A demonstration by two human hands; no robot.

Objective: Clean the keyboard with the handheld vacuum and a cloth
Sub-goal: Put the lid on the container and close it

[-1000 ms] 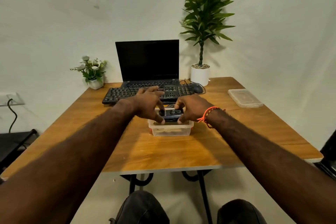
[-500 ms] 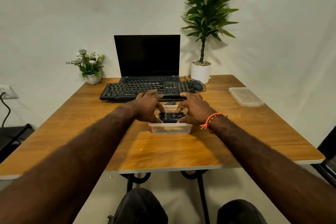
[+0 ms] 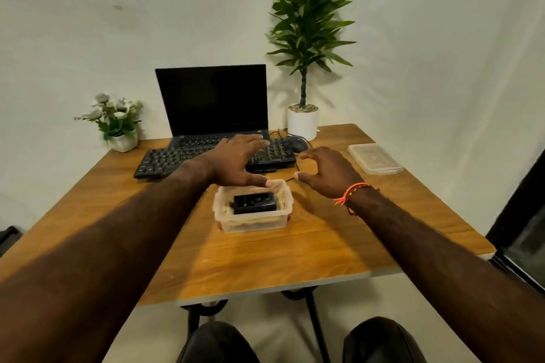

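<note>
Vacuum (image 3: 255,203) lies in clear tub (image 3: 230,219); left hand (image 3: 236,160) and right hand (image 3: 330,174) released.

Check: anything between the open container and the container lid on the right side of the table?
Head view: only the right hand, hovering open above the table, lies between the container and the lid.

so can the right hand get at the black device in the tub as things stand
Probably yes: the tub has no lid, the black device lies exposed, and the right hand hovers just beside it, holding nothing.
</note>
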